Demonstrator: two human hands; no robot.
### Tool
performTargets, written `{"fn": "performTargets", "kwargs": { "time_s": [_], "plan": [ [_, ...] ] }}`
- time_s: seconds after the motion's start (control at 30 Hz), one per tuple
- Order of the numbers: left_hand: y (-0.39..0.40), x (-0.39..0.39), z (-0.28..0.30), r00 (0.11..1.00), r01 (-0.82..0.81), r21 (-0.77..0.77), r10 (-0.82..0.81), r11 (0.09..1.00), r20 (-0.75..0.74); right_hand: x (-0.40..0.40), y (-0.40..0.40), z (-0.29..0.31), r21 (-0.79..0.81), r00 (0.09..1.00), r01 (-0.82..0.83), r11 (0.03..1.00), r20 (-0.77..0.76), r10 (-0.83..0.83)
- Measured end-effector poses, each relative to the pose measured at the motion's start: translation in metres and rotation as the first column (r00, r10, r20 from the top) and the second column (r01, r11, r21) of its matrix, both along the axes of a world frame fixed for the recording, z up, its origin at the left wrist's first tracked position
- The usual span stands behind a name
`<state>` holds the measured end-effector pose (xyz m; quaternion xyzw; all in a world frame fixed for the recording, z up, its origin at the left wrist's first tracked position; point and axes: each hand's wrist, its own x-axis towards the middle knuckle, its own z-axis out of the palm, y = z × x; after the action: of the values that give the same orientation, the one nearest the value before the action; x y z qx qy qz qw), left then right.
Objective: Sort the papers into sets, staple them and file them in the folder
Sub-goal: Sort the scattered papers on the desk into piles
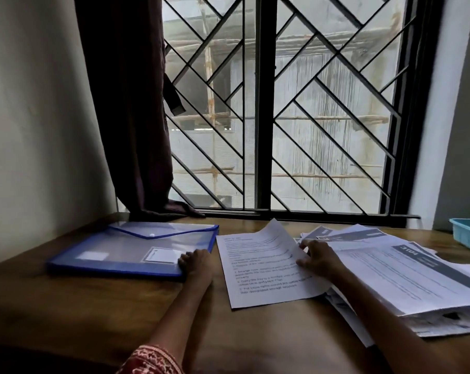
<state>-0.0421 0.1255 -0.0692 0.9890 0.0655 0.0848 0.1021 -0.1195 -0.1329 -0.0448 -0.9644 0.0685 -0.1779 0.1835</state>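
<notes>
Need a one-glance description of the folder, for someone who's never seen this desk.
Start at the dark curtain left of the barred window; directly below it, on the wooden desk, lies the folder. It's the only blue, translucent thing there, with a snap-button flap, unlike the white papers to its right.
</notes>
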Motion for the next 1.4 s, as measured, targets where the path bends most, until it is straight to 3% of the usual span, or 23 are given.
{"fn": "performTargets", "kwargs": {
  "time_s": [0.23, 0.33, 0.43, 0.5, 0.57, 0.67, 0.77, 0.87, 1.03, 1.2, 1.4],
  "plan": [
    [0.057, -0.03, 0.012, 0.94, 0.342, -0.078, -0.341, 0.937, 0.024, -0.008, 0.005, 0.001, 0.099, 0.991, 0.103, 0.99, 0.079, -0.111],
    [0.099, -0.043, 0.023, 0.912, 0.375, -0.212, -0.4, 0.902, -0.09, -0.016, 0.004, 0.002, 0.205, 0.978, 0.153, 0.967, 0.11, -0.178],
    [0.145, -0.045, 0.035, 0.948, 0.22, -0.203, -0.258, 0.954, -0.184, -0.022, 0.005, 0.006, 0.246, 0.969, 0.182, 0.952, 0.121, -0.216],
    [0.173, -0.05, 0.043, 0.978, 0.056, -0.086, -0.072, 0.995, -0.195, -0.025, 0.006, 0.007, 0.268, 0.965, 0.195, 0.944, 0.122, -0.234],
    [0.191, -0.056, 0.048, 0.983, -0.136, -0.057, 0.128, 0.989, -0.131, -0.026, 0.009, 0.006, 0.301, 0.966, 0.2, 0.932, 0.099, -0.239],
    [0.197, -0.055, 0.048, 0.977, -0.213, 0.021, 0.213, 0.977, -0.03, -0.024, 0.016, 0.004, 0.333, 0.972, 0.19, 0.924, 0.067, -0.225],
    [0.177, -0.045, 0.041, 0.98, -0.181, -0.072, 0.185, 0.981, 0.069, -0.021, 0.024, 0.003, 0.33, 0.98, 0.172, 0.928, 0.037, -0.195],
    [0.132, -0.048, 0.041, 0.994, -0.09, -0.075, 0.094, 0.993, 0.058, -0.017, 0.03, 0.0, 0.314, 0.988, 0.136, 0.94, 0.029, -0.153],
    [0.094, -0.047, 0.03, 0.996, -0.054, -0.056, 0.05, 0.997, -0.068, -0.013, 0.04, -0.003, 0.302, 0.994, 0.089, 0.949, 0.035, -0.104],
    [0.089, -0.046, 0.036, 0.979, -0.1, -0.094, 0.081, 0.99, -0.187, -0.007, 0.049, -0.004, 0.297, 0.994, 0.078, 0.952, 0.048, -0.096],
    [0.102, -0.049, 0.052, 0.953, -0.066, -0.034, 0.052, 0.997, -0.298, -0.007, 0.063, -0.001, 0.302, 0.997, 0.011, 0.953, 0.065, -0.032]
  ]
}}
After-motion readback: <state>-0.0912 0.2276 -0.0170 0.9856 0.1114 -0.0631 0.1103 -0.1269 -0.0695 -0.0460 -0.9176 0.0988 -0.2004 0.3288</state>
